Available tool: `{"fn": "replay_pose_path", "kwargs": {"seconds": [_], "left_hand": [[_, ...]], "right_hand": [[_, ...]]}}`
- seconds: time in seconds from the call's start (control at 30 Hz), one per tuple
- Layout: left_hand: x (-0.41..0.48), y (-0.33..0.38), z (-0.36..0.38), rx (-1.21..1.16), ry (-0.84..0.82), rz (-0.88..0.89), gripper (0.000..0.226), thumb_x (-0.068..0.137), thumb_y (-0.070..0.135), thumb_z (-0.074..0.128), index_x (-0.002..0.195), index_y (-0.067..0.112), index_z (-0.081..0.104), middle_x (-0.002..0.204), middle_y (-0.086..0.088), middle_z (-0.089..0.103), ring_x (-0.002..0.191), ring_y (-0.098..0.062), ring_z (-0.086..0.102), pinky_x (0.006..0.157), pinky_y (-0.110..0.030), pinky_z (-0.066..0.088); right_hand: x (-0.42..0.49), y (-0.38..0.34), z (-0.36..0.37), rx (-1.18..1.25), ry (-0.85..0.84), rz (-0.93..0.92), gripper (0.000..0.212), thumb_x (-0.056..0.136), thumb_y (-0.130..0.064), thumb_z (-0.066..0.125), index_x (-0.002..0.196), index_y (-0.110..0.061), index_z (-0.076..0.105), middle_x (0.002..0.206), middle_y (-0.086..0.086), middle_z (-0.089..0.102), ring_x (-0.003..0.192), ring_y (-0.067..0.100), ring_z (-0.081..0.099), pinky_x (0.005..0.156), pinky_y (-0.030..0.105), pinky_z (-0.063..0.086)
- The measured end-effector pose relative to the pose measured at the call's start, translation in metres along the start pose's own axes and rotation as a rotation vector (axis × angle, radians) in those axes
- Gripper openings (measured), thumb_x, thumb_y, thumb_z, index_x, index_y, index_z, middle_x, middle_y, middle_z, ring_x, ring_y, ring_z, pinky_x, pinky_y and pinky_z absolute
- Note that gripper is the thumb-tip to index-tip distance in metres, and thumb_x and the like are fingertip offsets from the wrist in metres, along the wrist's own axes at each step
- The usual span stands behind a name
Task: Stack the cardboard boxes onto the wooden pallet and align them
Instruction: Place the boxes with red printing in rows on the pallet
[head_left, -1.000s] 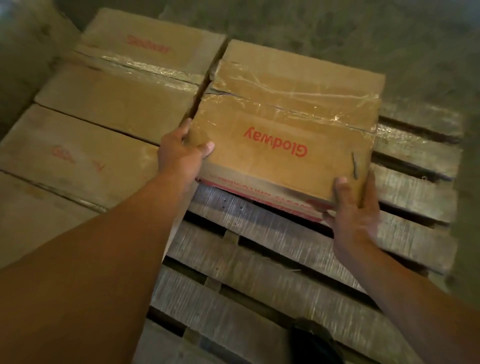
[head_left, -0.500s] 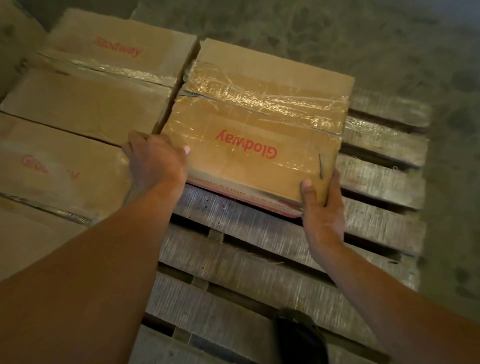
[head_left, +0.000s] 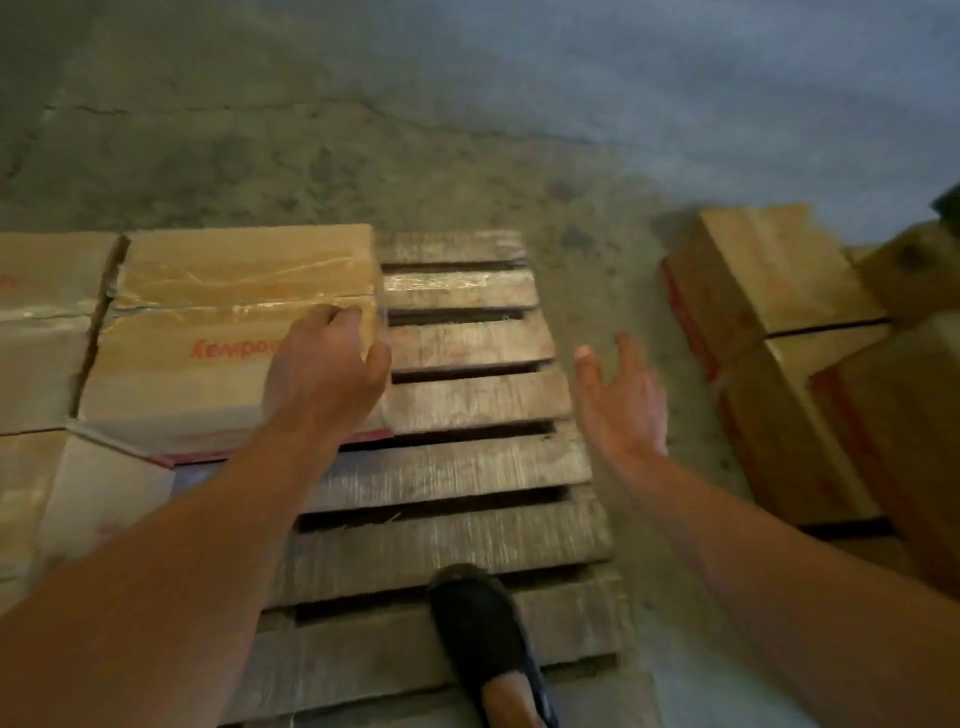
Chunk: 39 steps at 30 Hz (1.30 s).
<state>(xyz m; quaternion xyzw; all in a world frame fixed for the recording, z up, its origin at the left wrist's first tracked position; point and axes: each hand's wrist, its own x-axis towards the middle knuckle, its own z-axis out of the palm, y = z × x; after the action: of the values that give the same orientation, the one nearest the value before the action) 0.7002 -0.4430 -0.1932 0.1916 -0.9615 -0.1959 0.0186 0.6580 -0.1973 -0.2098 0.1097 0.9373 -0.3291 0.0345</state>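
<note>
Wooden slats of the big brown pallet (head_left: 467, 467) lie bare toward 3 o'clock. Past them waits a pile of plain brown cardboard boxes (head_left: 779, 280). The taped brown cardboard box with red letters (head_left: 208, 384) sits on the pallet at 10 o'clock. My left hand (head_left: 327, 374) is over its 3 o'clock edge, fingers loosely bent, holding nothing. My right hand (head_left: 621, 405) is spread wide, empty. I think the next box needs both hands, then a snug push.
</note>
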Motion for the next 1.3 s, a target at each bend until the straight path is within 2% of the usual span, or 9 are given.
{"fn": "replay_pose_path", "kwargs": {"seconds": [0.2,0.4,0.63,0.8,0.93,1.0,1.1,1.23,1.3], "left_hand": [[-0.057,0.146,0.032,-0.046,-0.128,0.280,0.052,0.099,0.044,0.054,0.139,0.011,0.055,0.136,-0.013,0.057,0.125,-0.034,0.053,0.100,-0.045,0.040],[-0.072,0.291,0.107,-0.115,-0.249,0.492,0.047,0.097,0.046,0.057,0.125,0.009,0.063,0.121,-0.013,0.063,0.111,-0.034,0.058,0.090,-0.041,0.047],[-0.063,0.449,0.216,-0.212,-0.377,0.563,0.058,0.095,0.049,0.059,0.141,0.015,0.053,0.140,-0.012,0.054,0.125,-0.033,0.052,0.099,-0.042,0.043],[-0.024,0.536,0.277,-0.290,-0.419,0.654,0.080,0.091,0.046,0.068,0.152,0.006,0.034,0.156,-0.014,0.035,0.142,-0.029,0.037,0.114,-0.038,0.032],[0.018,0.582,0.316,-0.282,-0.518,0.646,0.107,0.081,0.058,0.074,0.156,0.003,0.022,0.164,-0.016,0.020,0.152,-0.029,0.019,0.123,-0.042,0.021],[0.034,0.600,0.330,-0.310,-0.573,0.621,0.112,0.074,0.064,0.075,0.154,0.004,0.025,0.162,-0.017,0.024,0.149,-0.032,0.024,0.121,-0.047,0.026],[0.054,0.616,0.345,-0.352,-0.564,0.522,0.111,0.075,0.059,0.078,0.156,0.007,0.022,0.160,-0.016,0.021,0.147,-0.033,0.027,0.120,-0.045,0.029],[0.078,0.627,0.356,-0.420,-0.602,0.369,0.102,0.066,0.058,0.085,0.148,0.019,0.039,0.149,-0.010,0.034,0.134,-0.031,0.041,0.113,-0.041,0.040],[0.079,0.625,0.354,-0.566,-0.714,0.246,0.093,0.067,0.046,0.089,0.142,0.023,0.039,0.138,-0.004,0.045,0.122,-0.024,0.050,0.099,-0.042,0.048]], "right_hand": [[-0.031,0.114,-0.130,0.009,0.167,0.210,0.063,0.102,-0.049,0.046,0.155,-0.016,0.033,0.156,0.012,0.041,0.140,0.033,0.040,0.109,0.042,0.035],[-0.012,0.222,-0.222,0.085,0.388,0.488,0.065,0.102,-0.051,0.046,0.154,-0.014,0.033,0.154,0.013,0.043,0.140,0.033,0.040,0.111,0.042,0.033],[0.039,0.347,-0.262,0.269,0.531,0.848,0.065,0.101,-0.053,0.044,0.148,-0.009,0.037,0.144,0.016,0.050,0.131,0.036,0.047,0.109,0.048,0.039],[0.086,0.386,-0.262,0.456,0.671,1.082,0.069,0.097,-0.058,0.049,0.143,-0.007,0.039,0.141,0.019,0.052,0.129,0.038,0.049,0.109,0.049,0.040],[0.113,0.389,-0.259,0.675,0.779,1.186,0.074,0.093,-0.057,0.058,0.146,-0.010,0.036,0.144,0.017,0.051,0.131,0.036,0.049,0.105,0.041,0.041],[0.120,0.395,-0.258,0.799,0.808,1.210,0.066,0.093,-0.056,0.060,0.138,-0.013,0.038,0.135,0.015,0.055,0.122,0.035,0.053,0.095,0.037,0.042],[0.133,0.402,-0.255,0.930,0.794,1.180,0.071,0.086,-0.065,0.063,0.136,-0.019,0.042,0.127,0.005,0.058,0.115,0.030,0.056,0.102,0.048,0.046],[0.144,0.409,-0.253,1.202,0.798,1.144,0.109,0.045,-0.086,0.070,0.140,-0.036,0.049,0.125,-0.005,0.062,0.115,0.035,0.059,0.094,0.061,0.052],[0.141,0.413,-0.252,1.314,0.770,1.128,0.103,0.048,-0.081,0.078,0.138,-0.038,0.051,0.125,-0.003,0.061,0.113,0.037,0.059,0.086,0.066,0.054]]}}
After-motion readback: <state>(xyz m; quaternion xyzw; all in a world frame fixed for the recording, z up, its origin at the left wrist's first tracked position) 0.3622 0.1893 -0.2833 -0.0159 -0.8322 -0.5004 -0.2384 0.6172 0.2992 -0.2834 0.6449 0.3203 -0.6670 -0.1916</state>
